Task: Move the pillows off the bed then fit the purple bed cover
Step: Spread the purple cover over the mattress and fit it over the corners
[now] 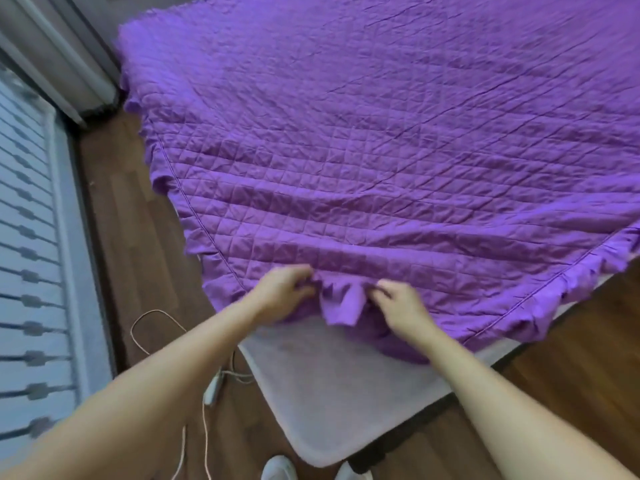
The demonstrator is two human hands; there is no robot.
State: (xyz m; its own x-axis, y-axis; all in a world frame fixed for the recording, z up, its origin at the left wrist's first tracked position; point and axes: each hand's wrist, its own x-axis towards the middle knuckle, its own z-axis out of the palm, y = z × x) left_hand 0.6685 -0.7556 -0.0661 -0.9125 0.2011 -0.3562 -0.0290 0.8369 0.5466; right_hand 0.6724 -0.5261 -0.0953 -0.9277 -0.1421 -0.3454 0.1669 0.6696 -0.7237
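A purple quilted bed cover [381, 140] with a ruffled hem lies spread over most of the bed. Its near corner is bunched up, and the pale mattress corner [332, 393] below it is bare. My left hand [282, 294] grips the bunched hem at that corner. My right hand [403, 303] pinches the same hem a little to the right, with a fold of ruffle hanging between the two hands. No pillows are in view.
Wooden floor [131, 258] runs along the left side of the bed and at the right front. A thin cable with a white plug [213, 389] lies on the floor by the mattress corner. A patterned grey rug [31, 278] lies at left. My white shoes [278, 469] stand at the corner.
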